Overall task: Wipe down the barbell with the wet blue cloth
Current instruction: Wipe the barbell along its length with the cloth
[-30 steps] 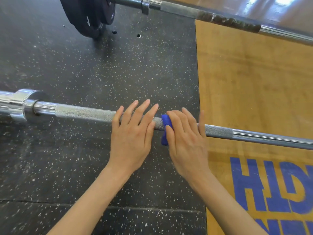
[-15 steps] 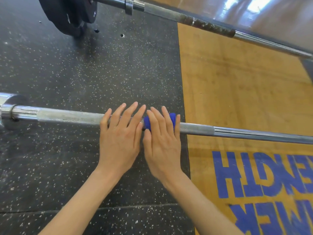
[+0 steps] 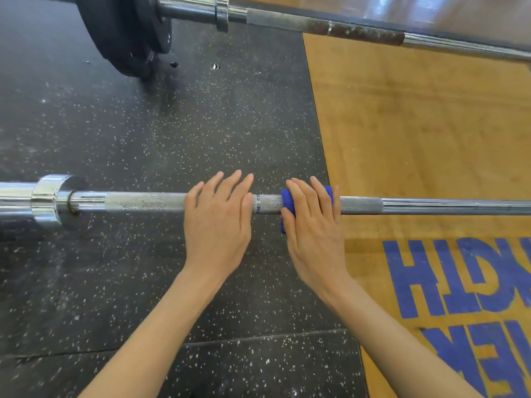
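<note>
From where I'm watching, the barbell (image 3: 149,201) lies across the black speckled rubber floor (image 3: 143,133) and runs out over the wooden platform (image 3: 416,124). The left hand (image 3: 217,222) lies flat on the knurled shaft, fingers straight. The right hand (image 3: 314,228) presses the blue cloth (image 3: 286,200) onto the bar just beside it, fingers straight too, a short gap of bare knurling between them. A second barbell (image 3: 330,25) with black plates (image 3: 126,33) sits farther back.

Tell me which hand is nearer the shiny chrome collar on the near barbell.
Left. The left hand rests on the knurled shaft just right of the chrome collar; the right hand presses the blue cloth farther along.
</note>
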Tool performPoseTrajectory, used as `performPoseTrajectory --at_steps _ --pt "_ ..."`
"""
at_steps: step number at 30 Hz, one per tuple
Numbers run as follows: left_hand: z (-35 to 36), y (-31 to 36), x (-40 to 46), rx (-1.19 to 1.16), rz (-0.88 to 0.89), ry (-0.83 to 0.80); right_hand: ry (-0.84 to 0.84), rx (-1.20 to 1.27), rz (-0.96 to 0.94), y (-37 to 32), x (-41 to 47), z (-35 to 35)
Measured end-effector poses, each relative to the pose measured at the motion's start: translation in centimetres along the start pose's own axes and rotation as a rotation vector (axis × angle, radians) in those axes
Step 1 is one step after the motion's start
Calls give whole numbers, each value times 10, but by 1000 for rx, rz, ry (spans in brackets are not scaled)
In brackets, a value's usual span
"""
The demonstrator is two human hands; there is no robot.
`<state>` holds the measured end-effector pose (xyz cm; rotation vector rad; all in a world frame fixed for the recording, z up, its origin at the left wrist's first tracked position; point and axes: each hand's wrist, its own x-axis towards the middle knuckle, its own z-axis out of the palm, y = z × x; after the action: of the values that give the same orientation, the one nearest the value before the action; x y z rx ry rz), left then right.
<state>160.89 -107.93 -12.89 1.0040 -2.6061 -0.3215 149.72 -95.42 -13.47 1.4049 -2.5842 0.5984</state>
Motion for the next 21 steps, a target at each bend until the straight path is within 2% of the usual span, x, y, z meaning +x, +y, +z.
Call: performPoseTrajectory --at_steps 5,8,10,13,15,17,19,21 --pt "0 -1 -5 -7 1 8 -45 4 -77 -18 3 2" --pt "-1 -2 -10 -10 12 24 -60 -19 -149 0 -2 -5" --pt "-1 0 -15 -24 10 34 -21 -33 -77 11 -12 -10" --pt "-2 1 -23 -21 7 45 -8 39 -18 -14 -12 -4" --pt "-3 1 -29 -15 13 37 -57 75 -106 -26 -12 0" --pt "-3 1 -35 -19 13 31 -84 17 -178 -9 -18 -7" --pt "-4 4 -42 -14 5 37 -63 -36 -129 8 -31 -16" --pt "-4 6 -49 -6 3 45 -64 -4 -45 -4 -35 -17"
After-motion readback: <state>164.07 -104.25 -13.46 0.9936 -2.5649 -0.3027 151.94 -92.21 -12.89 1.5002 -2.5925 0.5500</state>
